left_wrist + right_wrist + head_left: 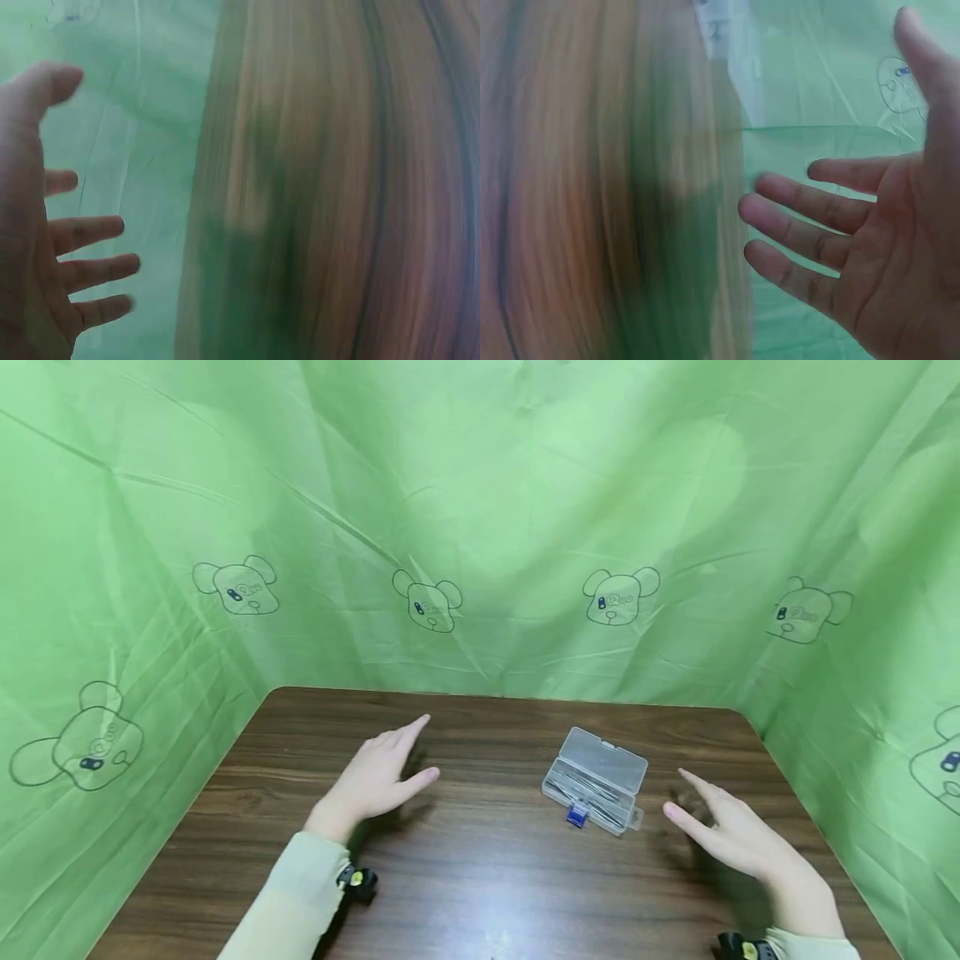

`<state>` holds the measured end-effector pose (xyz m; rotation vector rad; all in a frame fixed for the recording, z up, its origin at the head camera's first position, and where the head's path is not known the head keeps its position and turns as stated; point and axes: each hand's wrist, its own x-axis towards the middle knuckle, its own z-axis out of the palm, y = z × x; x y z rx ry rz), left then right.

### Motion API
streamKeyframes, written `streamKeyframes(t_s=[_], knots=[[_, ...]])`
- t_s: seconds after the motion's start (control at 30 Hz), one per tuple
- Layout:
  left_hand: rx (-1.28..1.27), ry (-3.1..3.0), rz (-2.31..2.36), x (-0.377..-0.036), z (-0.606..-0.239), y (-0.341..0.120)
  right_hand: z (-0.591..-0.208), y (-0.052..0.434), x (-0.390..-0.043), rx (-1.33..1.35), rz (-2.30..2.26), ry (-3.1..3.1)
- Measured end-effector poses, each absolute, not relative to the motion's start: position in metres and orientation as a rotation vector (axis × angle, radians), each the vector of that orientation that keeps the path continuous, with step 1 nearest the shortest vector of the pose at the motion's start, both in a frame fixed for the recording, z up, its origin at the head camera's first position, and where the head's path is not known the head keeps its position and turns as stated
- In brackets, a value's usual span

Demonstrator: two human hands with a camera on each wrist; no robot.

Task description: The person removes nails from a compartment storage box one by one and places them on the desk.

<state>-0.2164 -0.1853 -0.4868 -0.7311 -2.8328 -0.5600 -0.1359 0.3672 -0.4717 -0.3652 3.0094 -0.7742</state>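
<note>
A clear plastic case (600,781) lies on the right half of the table with its lid (603,758) swung back. Inside it are several thin metal pieces (588,792), too small to name, and a blue latch (577,815) shows at its front. To the right of the case my right hand (738,835) hovers over the wood, fingers extended and thumb apart. My left hand (375,777) is over the left half of the table, also with fingers spread and nothing held. Both wrist views show bare palms, the left hand (45,225) and the right hand (885,232).
The dark wood-grain table (480,877) has rounded far corners. Green cloth (480,527) printed with bear heads hangs behind it and along both sides. Black wrist cameras are strapped on both wrists, the left camera (360,883) and the right camera (738,946).
</note>
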Motion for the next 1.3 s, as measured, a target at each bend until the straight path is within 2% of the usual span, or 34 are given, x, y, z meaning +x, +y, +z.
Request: streamKeyframes(t_s=[0.4,0.67,0.9,1.3], knots=[[-0.692,-2.720,-1.102,-0.221,-0.520,-0.083,-0.480,0.340,-0.153,0.055,-0.764,2.974],[-0.662,-2.618,-1.420,-0.214,-0.517,-0.028,-0.491,0.324,-0.159,0.121,-0.980,2.909],[-0.670,-2.655,-1.534,-0.209,-0.526,-0.004,-0.495,0.319,-0.158,0.125,-1.142,2.803],[-0.717,-2.663,-1.549,-0.205,-0.535,0.010,-0.498,0.308,-0.158,0.082,-1.341,2.699]])
